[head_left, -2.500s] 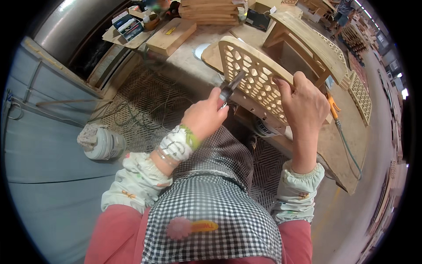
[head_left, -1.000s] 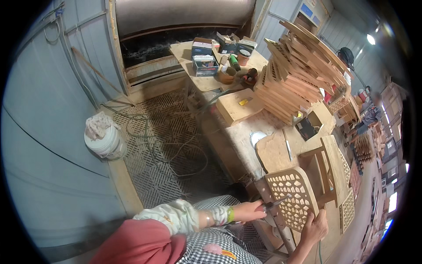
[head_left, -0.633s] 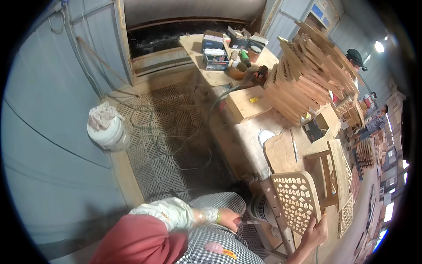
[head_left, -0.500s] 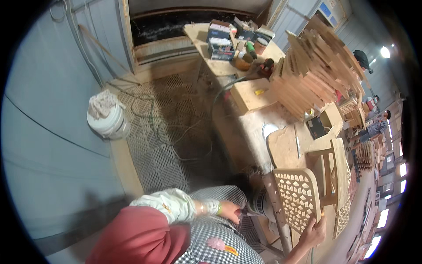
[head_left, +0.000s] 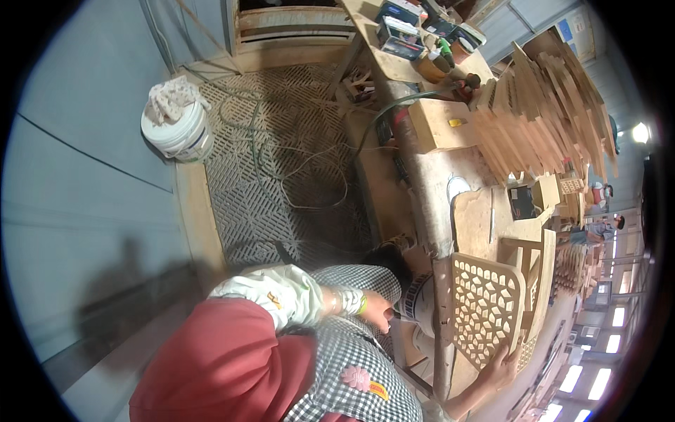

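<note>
My right hand (head_left: 498, 369) grips the lower edge of a pale wooden panel (head_left: 517, 299) with rows of angular cut-out holes. The panel stands tilted on the workbench (head_left: 437, 239), close to a wooden frame (head_left: 543, 281) of bars; whether they are joined I cannot tell. My left hand (head_left: 377, 311) hangs low in front of my checked apron, beside a white bucket (head_left: 422, 304) under the bench edge. Its fingers are curled, with a small dark thing at their tips that is too small to name. A flat wooden board (head_left: 472, 218) with a thin pale stick (head_left: 491, 226) lies beyond the panel.
A tall stack of wooden boards (head_left: 548, 116) and a wooden box (head_left: 436, 125) stand farther along the bench. Green hose (head_left: 261, 158) loops over the slatted floor mat (head_left: 232, 186). By the left wall stands a cloth-topped white bucket (head_left: 184, 144). Other people are at the far right.
The view has shifted, so the far bench sits higher and farther right. My left hand has come nearer the bucket under the bench. My right hand keeps its grip on the panel.
</note>
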### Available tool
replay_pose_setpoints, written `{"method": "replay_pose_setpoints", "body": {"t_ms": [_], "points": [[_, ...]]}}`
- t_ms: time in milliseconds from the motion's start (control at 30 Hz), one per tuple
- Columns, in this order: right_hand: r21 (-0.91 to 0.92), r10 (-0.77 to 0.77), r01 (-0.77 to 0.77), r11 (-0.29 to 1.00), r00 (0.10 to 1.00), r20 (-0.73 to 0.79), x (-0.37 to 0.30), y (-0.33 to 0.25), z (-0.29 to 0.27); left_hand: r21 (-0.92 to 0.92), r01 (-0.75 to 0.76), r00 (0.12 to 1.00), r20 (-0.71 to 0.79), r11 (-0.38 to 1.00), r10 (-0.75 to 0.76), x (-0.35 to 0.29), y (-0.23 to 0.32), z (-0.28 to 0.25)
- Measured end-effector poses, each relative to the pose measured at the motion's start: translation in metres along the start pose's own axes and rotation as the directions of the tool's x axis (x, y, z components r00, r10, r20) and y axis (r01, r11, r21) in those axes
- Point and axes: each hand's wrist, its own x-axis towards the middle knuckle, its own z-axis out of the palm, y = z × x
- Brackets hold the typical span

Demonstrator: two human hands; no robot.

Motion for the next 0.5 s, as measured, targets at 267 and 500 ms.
{"method": "replay_pose_setpoints", "body": {"t_ms": [267, 500], "points": [[-0.097, -0.047, 0.044, 0.994, 0.998, -0.034, -0.015, -0.008, 0.000, 0.046, -0.024, 0.998, -0.055, 0.999, 0.027, -0.010, -0.006, 0.003], [0.003, -0.001, 0.001, 1.000, 0.990, 0.142, -0.035, -0.023, -0.019, 0.181, -0.112, 0.982, -0.129, 0.977, 0.136, -0.018, -0.001, 0.017]]}}
